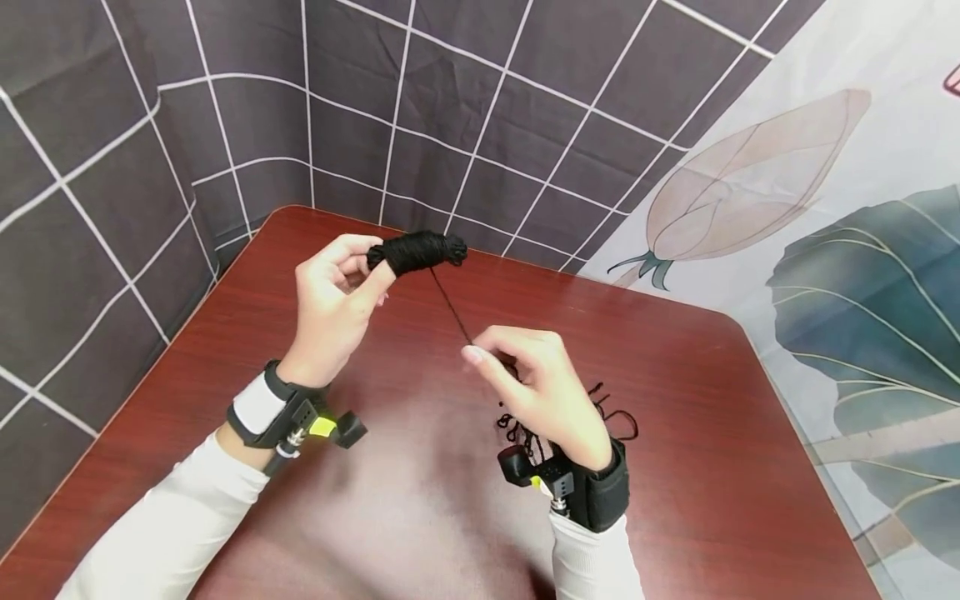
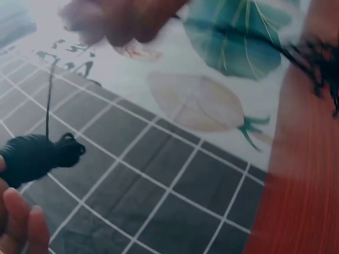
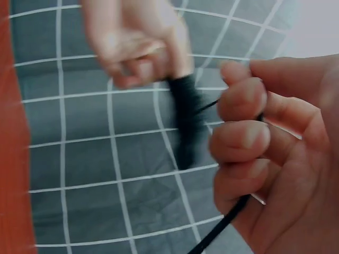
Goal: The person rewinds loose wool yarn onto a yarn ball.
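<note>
A bundle of black cord point(image 1: 416, 252), wound round its middle with loops at its end, is held up above the table's far edge. My left hand point(image 1: 333, 304) grips it by one end between thumb and fingers. From the bundle a single strand point(image 1: 451, 307) runs taut down to my right hand point(image 1: 543, 387), which pinches it between thumb and forefinger. In the right wrist view the strand passes through the curled fingers point(image 3: 241, 140) and comes out below them. The bundle point(image 2: 32, 156) also shows at the left of the left wrist view.
Loose tangled cord point(image 1: 525, 433) lies on the reddish-brown table point(image 1: 697, 400), partly hidden behind my right hand. A dark cloth with white grid lines point(image 1: 480, 108) hangs behind and at the left. A leaf-printed white cloth point(image 1: 757, 217) hangs at the right.
</note>
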Demonstrator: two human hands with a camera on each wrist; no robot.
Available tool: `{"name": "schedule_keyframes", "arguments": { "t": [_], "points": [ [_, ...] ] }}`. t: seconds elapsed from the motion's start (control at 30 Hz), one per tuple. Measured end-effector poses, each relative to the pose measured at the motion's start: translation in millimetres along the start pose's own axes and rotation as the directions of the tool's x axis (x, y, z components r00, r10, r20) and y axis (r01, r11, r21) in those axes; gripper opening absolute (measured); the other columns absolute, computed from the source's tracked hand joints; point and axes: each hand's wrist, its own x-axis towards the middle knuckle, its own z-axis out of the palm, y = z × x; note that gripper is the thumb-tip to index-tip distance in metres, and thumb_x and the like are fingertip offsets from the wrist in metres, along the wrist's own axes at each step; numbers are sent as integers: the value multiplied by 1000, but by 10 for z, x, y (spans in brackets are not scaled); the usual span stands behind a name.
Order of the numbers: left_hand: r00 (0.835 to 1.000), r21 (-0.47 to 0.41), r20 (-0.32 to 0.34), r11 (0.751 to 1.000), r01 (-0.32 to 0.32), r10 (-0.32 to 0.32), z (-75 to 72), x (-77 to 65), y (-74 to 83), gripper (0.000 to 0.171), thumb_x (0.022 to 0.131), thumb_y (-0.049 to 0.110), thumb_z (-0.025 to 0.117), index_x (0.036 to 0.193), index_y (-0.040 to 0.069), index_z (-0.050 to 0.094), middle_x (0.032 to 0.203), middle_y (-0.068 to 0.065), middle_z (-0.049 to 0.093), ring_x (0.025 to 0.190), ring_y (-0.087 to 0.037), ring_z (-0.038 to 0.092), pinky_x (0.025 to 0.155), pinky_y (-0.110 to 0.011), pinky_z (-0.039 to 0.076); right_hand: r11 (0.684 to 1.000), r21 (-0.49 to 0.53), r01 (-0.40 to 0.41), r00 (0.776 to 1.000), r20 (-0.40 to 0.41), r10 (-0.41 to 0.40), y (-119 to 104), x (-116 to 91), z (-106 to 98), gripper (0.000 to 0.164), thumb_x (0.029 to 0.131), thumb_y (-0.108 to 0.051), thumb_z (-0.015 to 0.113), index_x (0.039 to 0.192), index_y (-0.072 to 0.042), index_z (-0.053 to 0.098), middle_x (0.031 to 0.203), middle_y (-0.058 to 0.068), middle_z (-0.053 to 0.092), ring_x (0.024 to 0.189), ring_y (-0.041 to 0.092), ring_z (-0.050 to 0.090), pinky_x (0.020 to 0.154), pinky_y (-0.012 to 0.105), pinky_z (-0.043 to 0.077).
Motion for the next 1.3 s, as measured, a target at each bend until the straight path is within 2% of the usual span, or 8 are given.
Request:
{"name": "schedule_keyframes", "arguments": {
  "t": [0.17, 0.4, 0.5, 0.63, 0.87, 0.93, 1.1, 1.3],
  "points": [
    [954, 216, 295, 976, -15, -50, -12, 44, -107, 13, 80, 10, 68, 92, 6, 66, 60, -3, 55, 54, -15, 49, 51, -21, 42, 997, 23, 69, 973, -222, -62, -72, -35, -217, 12, 82, 1, 61, 73, -5, 65, 63, -1, 57, 51, 4, 42, 41, 20, 32],
    [669, 55, 737, 995, 87, -99, 0, -8, -53, 15, 80, 10, 70, 94, 9, 65, 67, -2, 61, 65, -19, 54, 61, -26, 46, 995, 83, 61, 880, -474, -15, 0, -64, -372, 10, 83, 6, 59, 73, 8, 62, 57, 1, 46, 42, 5, 34, 38, 17, 26],
    [633, -79, 772, 980, 183, -56, -2, -52, 24, 17, 79, 1, 68, 95, 5, 63, 73, -1, 64, 70, -22, 56, 67, -26, 49, 997, 77, 30, 872, -489, 12, 104, -43, -350, 11, 85, 4, 58, 76, 7, 63, 56, 0, 43, 44, 6, 34, 40, 19, 27],
    [696, -239, 718, 941, 239, 6, 3, -121, 118, 14, 81, 4, 66, 94, 9, 63, 73, 2, 63, 65, -20, 54, 58, -25, 47, 997, 74, 7, 922, -386, 22, 248, 21, -199, 12, 87, 1, 57, 79, 1, 66, 61, 1, 53, 48, 7, 37, 44, 21, 30],
    [929, -562, 367, 809, 175, 54, 82, -160, 234, 10, 85, 5, 63, 94, 3, 63, 64, -4, 59, 49, -16, 43, 48, -22, 39, 996, 84, -9, 994, -111, 19, 283, 111, 203, 15, 91, -7, 54, 82, -5, 66, 71, 3, 63, 60, 8, 49, 53, 27, 42],
    [974, -547, 222, 832, 90, 40, 85, -137, 250, 11, 85, -3, 61, 94, 2, 63, 63, -5, 59, 47, -17, 43, 50, -22, 43, 996, 89, -3, 998, -58, 8, 250, 120, 265, 17, 92, -9, 53, 82, -7, 66, 71, 1, 63, 61, 7, 48, 54, 27, 42],
    [998, -335, -26, 940, -64, 59, 71, -73, 198, 14, 81, -9, 61, 92, 0, 63, 60, -3, 58, 45, -18, 47, 46, -21, 45, 994, 105, -17, 1000, 18, 15, 134, 94, 257, 21, 94, -14, 51, 78, -12, 64, 71, -5, 62, 63, 4, 48, 54, 26, 42],
    [992, -93, -81, 990, -106, 98, 45, -17, 62, 14, 79, -5, 65, 93, -4, 63, 60, 1, 58, 46, -17, 49, 44, -18, 44, 995, 101, -15, 1000, -20, 17, 11, 12, 69, 17, 90, -9, 57, 75, -12, 64, 64, -5, 59, 57, 4, 48, 44, 21, 36]
  ]
}}
